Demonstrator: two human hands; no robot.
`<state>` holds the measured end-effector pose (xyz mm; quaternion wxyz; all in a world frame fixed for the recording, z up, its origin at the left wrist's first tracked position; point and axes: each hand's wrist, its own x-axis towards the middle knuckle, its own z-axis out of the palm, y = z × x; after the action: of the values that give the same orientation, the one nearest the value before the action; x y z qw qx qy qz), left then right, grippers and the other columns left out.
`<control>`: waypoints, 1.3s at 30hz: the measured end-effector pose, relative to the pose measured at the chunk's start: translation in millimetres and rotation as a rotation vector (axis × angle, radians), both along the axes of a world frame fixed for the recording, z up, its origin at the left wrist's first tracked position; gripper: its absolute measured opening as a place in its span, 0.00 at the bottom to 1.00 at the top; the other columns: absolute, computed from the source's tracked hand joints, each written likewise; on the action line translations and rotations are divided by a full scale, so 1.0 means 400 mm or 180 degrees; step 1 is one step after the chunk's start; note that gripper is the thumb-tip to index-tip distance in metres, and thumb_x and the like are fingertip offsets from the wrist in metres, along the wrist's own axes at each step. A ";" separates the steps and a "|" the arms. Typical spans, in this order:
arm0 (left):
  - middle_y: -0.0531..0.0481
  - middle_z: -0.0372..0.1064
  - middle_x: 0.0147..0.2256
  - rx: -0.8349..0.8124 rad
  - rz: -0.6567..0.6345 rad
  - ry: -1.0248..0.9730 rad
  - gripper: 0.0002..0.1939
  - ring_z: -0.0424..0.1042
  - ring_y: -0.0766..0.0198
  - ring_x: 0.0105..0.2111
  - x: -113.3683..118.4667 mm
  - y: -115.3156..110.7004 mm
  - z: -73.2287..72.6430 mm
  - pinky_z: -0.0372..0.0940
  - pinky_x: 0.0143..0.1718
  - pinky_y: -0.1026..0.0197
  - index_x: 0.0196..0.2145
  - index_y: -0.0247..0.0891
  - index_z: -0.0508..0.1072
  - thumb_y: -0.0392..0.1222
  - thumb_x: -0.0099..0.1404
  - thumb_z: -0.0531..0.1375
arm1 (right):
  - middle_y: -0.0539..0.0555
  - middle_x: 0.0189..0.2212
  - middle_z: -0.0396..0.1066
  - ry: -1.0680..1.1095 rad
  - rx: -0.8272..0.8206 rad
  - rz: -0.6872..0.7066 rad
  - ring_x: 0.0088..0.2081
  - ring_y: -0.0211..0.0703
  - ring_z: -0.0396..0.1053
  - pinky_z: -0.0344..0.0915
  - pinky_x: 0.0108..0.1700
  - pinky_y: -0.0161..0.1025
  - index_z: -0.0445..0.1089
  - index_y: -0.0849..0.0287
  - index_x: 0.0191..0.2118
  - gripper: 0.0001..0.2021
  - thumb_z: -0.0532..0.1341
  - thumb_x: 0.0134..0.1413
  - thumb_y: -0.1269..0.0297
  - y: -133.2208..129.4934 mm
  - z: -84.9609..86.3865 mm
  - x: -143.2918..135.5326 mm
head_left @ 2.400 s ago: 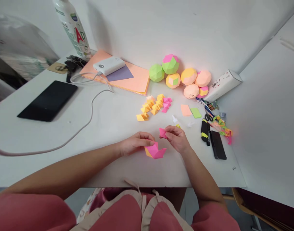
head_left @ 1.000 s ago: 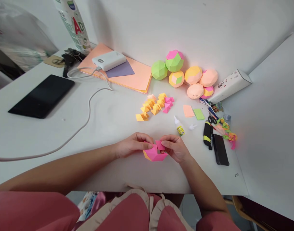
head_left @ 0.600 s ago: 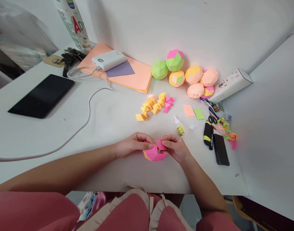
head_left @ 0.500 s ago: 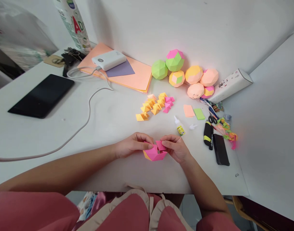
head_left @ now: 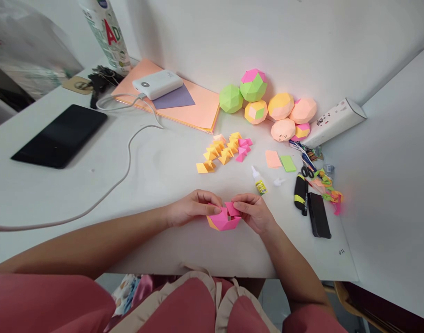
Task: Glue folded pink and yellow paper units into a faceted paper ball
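A partly built folded-paper ball [head_left: 223,220], pink with a yellow-orange patch at its left, is held above the near part of the table. My left hand [head_left: 194,208] grips its left side between thumb and fingers. My right hand [head_left: 254,212] pinches a pink folded paper piece [head_left: 231,208] at the ball's upper right, beside a gap. Whether that piece is tucked into the ball I cannot tell. Beyond my hands lie several yellow-orange folded paper pieces [head_left: 212,153] and pink folded paper pieces [head_left: 242,150].
A glue bottle [head_left: 259,181] and its white cap [head_left: 278,182] lie beyond my right hand. Finished paper balls [head_left: 281,106] rest against the wall. Scissors [head_left: 306,171], a cutter [head_left: 299,189] and a black case [head_left: 319,215] are at right. A white cable [head_left: 129,152] crosses the left side.
Both hands keep almost the same pose on the paper ball and the pink piece. The view has shifted very slightly.
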<state>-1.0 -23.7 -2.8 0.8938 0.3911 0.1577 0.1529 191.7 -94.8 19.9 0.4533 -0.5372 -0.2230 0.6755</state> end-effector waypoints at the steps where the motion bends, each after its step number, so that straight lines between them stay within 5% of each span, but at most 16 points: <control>1: 0.51 0.70 0.28 -0.0002 0.0000 0.0002 0.02 0.67 0.67 0.29 0.000 0.000 -0.001 0.62 0.34 0.64 0.25 0.33 0.76 0.35 0.54 0.64 | 0.48 0.23 0.75 0.0002 0.0001 0.0002 0.23 0.34 0.70 0.67 0.26 0.33 0.76 0.58 0.24 0.07 0.72 0.33 0.67 0.000 0.000 0.000; 39: 0.53 0.62 0.22 0.0455 0.0133 0.0435 0.09 0.60 0.69 0.24 0.001 -0.009 0.011 0.57 0.27 0.65 0.20 0.33 0.70 0.40 0.53 0.63 | 0.49 0.20 0.73 -0.0353 -0.0202 -0.0143 0.23 0.34 0.67 0.65 0.27 0.34 0.77 0.59 0.24 0.08 0.72 0.32 0.65 -0.032 0.030 -0.028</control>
<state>-0.4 -27.5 1.7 0.8474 0.4600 0.2151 0.1553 180.4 -107.6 31.9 0.4380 -0.5927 -0.2141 0.6411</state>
